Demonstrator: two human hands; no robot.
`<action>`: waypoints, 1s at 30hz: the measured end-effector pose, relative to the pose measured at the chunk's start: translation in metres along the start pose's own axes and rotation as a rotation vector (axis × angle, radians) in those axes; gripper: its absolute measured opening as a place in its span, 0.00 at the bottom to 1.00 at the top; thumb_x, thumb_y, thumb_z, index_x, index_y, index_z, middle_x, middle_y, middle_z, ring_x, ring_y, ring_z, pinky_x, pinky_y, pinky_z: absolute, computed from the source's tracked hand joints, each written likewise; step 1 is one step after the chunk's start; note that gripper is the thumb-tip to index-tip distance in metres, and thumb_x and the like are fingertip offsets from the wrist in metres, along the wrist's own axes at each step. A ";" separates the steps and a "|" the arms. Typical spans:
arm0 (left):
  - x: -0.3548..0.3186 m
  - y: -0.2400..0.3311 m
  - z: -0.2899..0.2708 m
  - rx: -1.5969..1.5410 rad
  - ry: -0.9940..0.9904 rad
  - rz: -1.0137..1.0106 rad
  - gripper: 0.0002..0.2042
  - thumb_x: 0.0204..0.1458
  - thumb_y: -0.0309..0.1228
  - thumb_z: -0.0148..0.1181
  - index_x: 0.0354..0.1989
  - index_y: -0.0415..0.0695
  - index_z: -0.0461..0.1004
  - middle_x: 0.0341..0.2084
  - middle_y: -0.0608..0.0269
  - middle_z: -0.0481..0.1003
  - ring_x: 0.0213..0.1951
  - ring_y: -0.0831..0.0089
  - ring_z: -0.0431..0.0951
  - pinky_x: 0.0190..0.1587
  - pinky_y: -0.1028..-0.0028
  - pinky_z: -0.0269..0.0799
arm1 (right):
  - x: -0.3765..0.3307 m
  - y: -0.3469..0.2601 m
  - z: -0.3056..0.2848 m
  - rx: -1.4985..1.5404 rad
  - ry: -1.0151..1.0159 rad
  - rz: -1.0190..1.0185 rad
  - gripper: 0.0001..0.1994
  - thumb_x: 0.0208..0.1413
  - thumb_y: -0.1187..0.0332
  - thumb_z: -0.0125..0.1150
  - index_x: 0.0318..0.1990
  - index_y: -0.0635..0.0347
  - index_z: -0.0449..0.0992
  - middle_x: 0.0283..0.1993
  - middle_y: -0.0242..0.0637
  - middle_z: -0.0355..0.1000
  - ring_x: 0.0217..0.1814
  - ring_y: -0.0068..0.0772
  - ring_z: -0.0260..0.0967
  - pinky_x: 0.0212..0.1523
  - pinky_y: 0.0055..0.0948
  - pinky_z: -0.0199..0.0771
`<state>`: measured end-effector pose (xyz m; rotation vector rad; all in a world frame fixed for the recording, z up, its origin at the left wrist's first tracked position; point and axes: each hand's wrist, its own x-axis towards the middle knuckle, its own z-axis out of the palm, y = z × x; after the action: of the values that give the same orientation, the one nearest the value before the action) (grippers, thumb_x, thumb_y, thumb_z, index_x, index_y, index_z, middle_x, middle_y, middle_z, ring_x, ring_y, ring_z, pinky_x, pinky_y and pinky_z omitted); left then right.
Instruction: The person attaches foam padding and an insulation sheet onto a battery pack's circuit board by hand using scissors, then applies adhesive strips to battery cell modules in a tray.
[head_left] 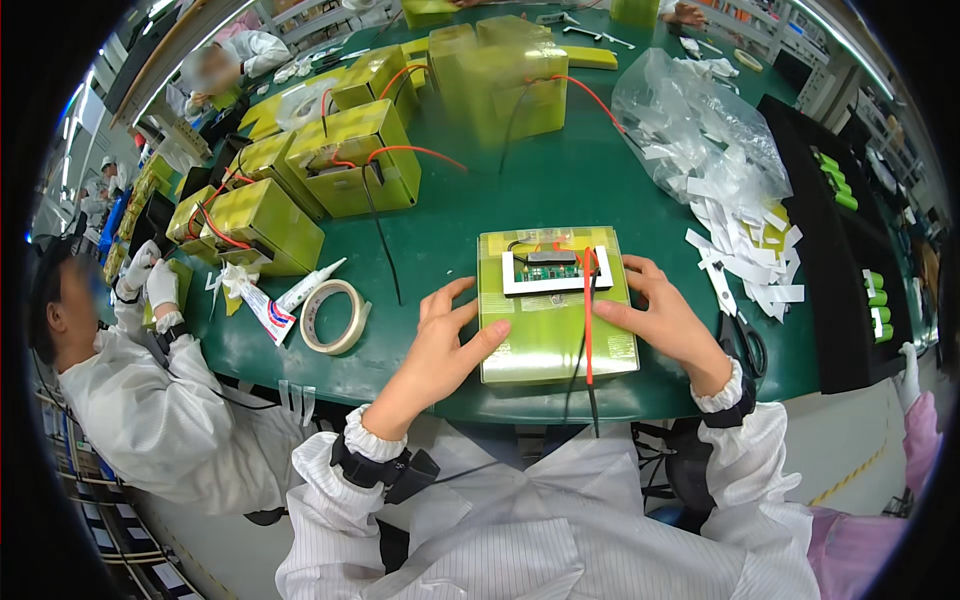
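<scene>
A wrapped yellow-green box (pixel 535 345) sits at the near edge of the green surface (pixel 450 220), between the person's two hands, and serves here as the landmark. The left hand (pixel 440 335) is spread wide at its left side, thumb resting on the top face; the right hand (pixel 665 312) is likewise spread wide at its right side, thumb on top near the leads. On top of the box lies a circuit board (pixel 550 271) in a white frame, and a red lead (pixel 588 340) and a black lead run from there toward the box's near edge. Left of the box are a tape roll (pixel 358 318) and, farther out, a white tube (pixel 268 318); beyond them stand more wrapped boxes (pixel 350 165) with leads. To its right lie scissors (pixel 738 318) and loose white strips (pixel 740 262), with a clear plastic bag (pixel 690 110) behind those. Farther right, a black tray (pixel 840 340) carries green cells (pixel 876 298). A gloved co-worker (pixel 180 420) sits well to the box's left.
</scene>
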<state>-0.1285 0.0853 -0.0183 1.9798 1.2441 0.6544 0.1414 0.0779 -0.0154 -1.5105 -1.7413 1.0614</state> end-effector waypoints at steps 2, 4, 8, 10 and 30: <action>-0.002 0.001 -0.002 0.158 0.127 0.016 0.25 0.47 0.45 0.56 0.48 0.38 0.67 0.54 0.43 0.56 0.56 0.51 0.52 0.57 0.60 0.49 | -0.008 -0.011 -0.001 -0.042 0.069 -0.021 0.30 0.40 0.53 0.65 0.50 0.62 0.68 0.55 0.47 0.55 0.58 0.46 0.50 0.56 0.34 0.54; -0.003 0.004 -0.003 0.229 0.250 0.040 0.24 0.46 0.41 0.58 0.47 0.38 0.67 0.52 0.46 0.58 0.54 0.53 0.54 0.55 0.61 0.51 | -0.013 -0.038 0.000 -0.206 0.353 -0.223 0.27 0.38 0.61 0.67 0.48 0.61 0.69 0.51 0.47 0.56 0.57 0.48 0.50 0.54 0.34 0.56; -0.007 0.016 -0.011 0.212 0.303 0.128 0.16 0.44 0.34 0.60 0.40 0.39 0.70 0.47 0.52 0.62 0.51 0.56 0.58 0.51 0.65 0.58 | 0.030 -0.060 -0.014 -0.289 -0.035 -0.427 0.14 0.36 0.72 0.66 0.35 0.63 0.74 0.34 0.37 0.63 0.35 0.30 0.62 0.35 0.25 0.64; -0.007 0.018 -0.016 0.220 0.310 0.211 0.13 0.43 0.30 0.60 0.38 0.40 0.71 0.44 0.55 0.66 0.48 0.58 0.62 0.48 0.65 0.60 | 0.066 -0.060 -0.024 -0.056 -0.189 -0.291 0.07 0.39 0.72 0.64 0.24 0.65 0.73 0.23 0.31 0.64 0.24 0.22 0.60 0.26 0.23 0.61; 0.056 0.054 0.029 0.563 0.108 0.675 0.27 0.39 0.50 0.58 0.42 0.40 0.70 0.43 0.61 0.67 0.50 0.65 0.63 0.49 0.60 0.55 | 0.101 -0.004 -0.021 0.114 -0.004 -0.027 0.18 0.42 0.60 0.66 0.14 0.60 0.66 0.14 0.24 0.61 0.18 0.14 0.52 0.19 0.18 0.51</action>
<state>-0.0542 0.1115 0.0085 2.9189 0.8520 0.7902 0.1393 0.1805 -0.0079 -1.4117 -1.6697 1.1312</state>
